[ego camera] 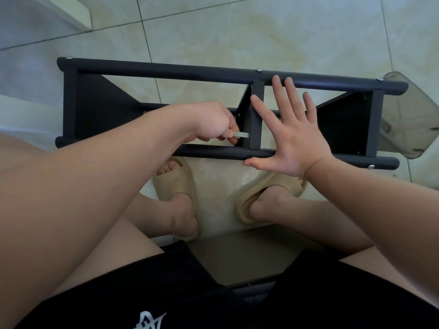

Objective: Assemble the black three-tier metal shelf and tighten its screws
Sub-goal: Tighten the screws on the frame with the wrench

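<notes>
The light is soft and a bit dim. The pale shiny tiled floor (261, 32) shines faintly. The black metal shelf (166, 72) looks slightly bent.

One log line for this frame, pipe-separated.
left hand: grips silver tool at middle tier | right hand: open, braces shelf | shelf: on its side, tile floor

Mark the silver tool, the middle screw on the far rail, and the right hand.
silver tool (242, 134): head view, on the bare end that shows.
middle screw (258, 70): head view, on its silver head.
right hand (294, 140): head view, on the back of the hand.
</notes>
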Demonstrator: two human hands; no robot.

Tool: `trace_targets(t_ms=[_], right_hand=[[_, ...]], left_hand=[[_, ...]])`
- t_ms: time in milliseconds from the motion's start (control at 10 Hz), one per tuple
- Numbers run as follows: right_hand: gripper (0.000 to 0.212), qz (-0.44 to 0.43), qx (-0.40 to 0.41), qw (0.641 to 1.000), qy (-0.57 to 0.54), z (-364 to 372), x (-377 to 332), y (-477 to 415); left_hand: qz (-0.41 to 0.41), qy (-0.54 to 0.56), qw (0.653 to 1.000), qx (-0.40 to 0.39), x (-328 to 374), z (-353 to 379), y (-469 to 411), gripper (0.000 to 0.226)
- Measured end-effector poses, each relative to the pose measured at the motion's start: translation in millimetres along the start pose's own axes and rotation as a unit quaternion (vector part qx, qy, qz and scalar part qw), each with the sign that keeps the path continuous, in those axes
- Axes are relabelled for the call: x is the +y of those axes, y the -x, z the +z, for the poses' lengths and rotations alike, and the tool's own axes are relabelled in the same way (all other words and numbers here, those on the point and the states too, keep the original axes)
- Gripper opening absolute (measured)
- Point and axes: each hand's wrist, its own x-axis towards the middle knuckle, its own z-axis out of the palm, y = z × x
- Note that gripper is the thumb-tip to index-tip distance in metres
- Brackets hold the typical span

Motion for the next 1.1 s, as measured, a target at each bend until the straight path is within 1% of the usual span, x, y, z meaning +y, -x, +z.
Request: trace_targets(t_ms=[100, 200, 500, 600, 700, 800, 900, 1100], right_hand=[[0.117, 0.002, -0.003, 1.000, 0.001, -0.8, -0.3, 0.1], [0.117, 0.003, -0.006, 1.000, 0.003, -1.6, -0.3, 0.2], [0.117, 0.006, -0.010, 1.000, 0.002, -1.6, -1.1, 0.3], [0.117, 0.006, -0.008, 1.000, 0.002, -1.3, -0.7, -0.3], [0.117, 0.005, -0.004, 1.000, 0.004, -0.6, -0.2, 0.0], [0.117, 0.005, -0.002, 1.000, 0.004, 0.1, 0.3, 0.0], [0.117, 0.003, 0.000, 1.000, 0.003, 0.9, 0.4, 0.1], [0.116, 0.004, -0.001, 1.000, 0.000, -0.1, -0.4, 0.4]], left_hand=[[0.006, -0.015, 1.000, -0.001, -0.9, 1.3, 0.8, 0.025], [0.017, -0.037, 0.999, -0.003, -0.6, 2.6, 1.1, 0.017], [0.031, -0.079, 0.996, -0.011, 1.9, 3.7, 4.5, 0.017], [0.035, -0.111, 0.993, 0.017, 2.6, 3.4, 5.1, 0.021], [0.034, -0.116, 0.991, 0.060, 1.0, -1.3, 5.7, 0.024], [0.054, -0.138, 0.985, 0.086, 0.6, -4.6, 1.9, 0.029], [0.067, -0.123, 0.986, 0.094, 0.5, -5.0, -3.9, 0.029], [0.082, -0.034, 0.991, 0.102, 0.2, -2.8, -9.3, 0.023]])
